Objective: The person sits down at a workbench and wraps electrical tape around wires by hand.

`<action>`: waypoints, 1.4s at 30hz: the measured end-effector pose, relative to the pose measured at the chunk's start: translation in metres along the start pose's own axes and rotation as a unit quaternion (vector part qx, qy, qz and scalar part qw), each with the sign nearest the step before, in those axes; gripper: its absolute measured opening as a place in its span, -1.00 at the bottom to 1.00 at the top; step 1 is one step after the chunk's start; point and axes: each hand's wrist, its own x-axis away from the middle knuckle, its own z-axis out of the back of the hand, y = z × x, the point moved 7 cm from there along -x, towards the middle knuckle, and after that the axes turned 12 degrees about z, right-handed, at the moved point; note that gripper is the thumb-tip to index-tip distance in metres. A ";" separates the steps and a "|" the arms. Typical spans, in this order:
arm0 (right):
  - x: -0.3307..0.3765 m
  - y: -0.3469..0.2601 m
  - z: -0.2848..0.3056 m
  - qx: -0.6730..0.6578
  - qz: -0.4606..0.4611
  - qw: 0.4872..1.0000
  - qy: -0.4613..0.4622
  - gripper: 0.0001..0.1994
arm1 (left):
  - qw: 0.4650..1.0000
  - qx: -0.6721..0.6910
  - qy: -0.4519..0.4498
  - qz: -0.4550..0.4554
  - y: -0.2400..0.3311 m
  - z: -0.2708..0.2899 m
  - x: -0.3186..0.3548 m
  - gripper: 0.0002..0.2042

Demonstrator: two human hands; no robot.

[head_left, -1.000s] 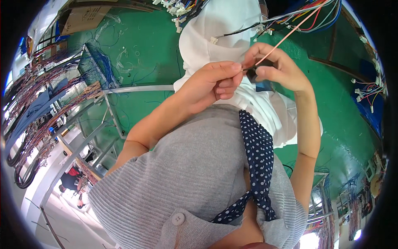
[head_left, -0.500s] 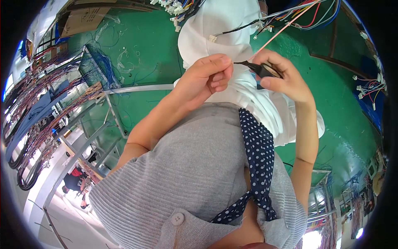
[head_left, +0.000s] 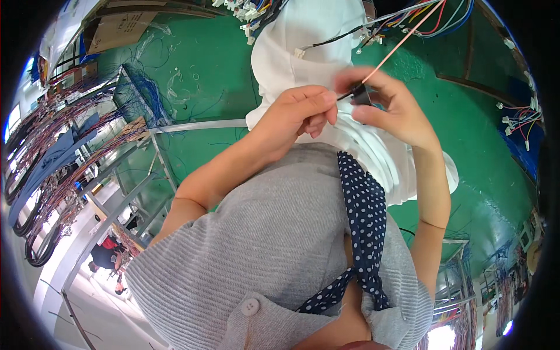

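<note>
Over my lap, my left hand (head_left: 300, 114) is closed, thumb and forefinger pinching the end of a thin dark taped wire (head_left: 345, 96). A pink wire (head_left: 402, 42) slants from this spot up to the wire bundle at the top right. Just right of the pinch, my right hand (head_left: 399, 108) curls round a roll of black tape (head_left: 361, 95), thumb below it and fingers above. Those upper fingers are smeared by motion. Where the tape meets the wire is too small to make out.
White cloth (head_left: 291, 35) covers my lap, with a white connector (head_left: 299, 53) on a black cable lying on it. Coloured wires (head_left: 431, 20) and more connectors (head_left: 251, 14) lie at the top. Metal frames (head_left: 204, 125) and hanging wire bundles (head_left: 52, 175) stand at left.
My right hand has turned and brought the tape roll closer to my left fingers; the stretched black strip between the hands is shorter. My left hand has shifted slightly right and down.
</note>
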 end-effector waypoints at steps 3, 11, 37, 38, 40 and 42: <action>0.007 0.005 0.004 -0.010 -0.042 0.999 0.032 -0.66 | 0.999 0.007 -0.032 0.013 0.005 0.001 -0.001 -0.71; 0.020 0.003 0.014 -0.193 -0.067 0.976 0.074 -0.31 | 0.994 -0.108 0.001 -0.031 0.016 0.002 0.001 -0.71; -0.008 -0.022 0.030 0.172 0.036 0.984 0.026 -0.60 | 0.966 -0.204 -0.126 0.095 0.046 -0.004 -0.035 -0.75; -0.003 -0.019 0.033 0.197 0.001 0.980 0.018 -0.61 | 0.961 -0.263 -0.068 0.041 0.050 -0.001 -0.032 -0.75; 0.002 -0.002 0.035 0.032 -0.023 0.999 0.026 -0.61 | 0.948 -0.311 -0.022 -0.063 0.050 -0.004 -0.030 -0.74; 0.008 -0.011 0.026 -0.449 -0.027 0.892 -0.048 -0.43 | 0.921 -0.351 0.024 -0.167 0.057 -0.010 -0.018 -0.72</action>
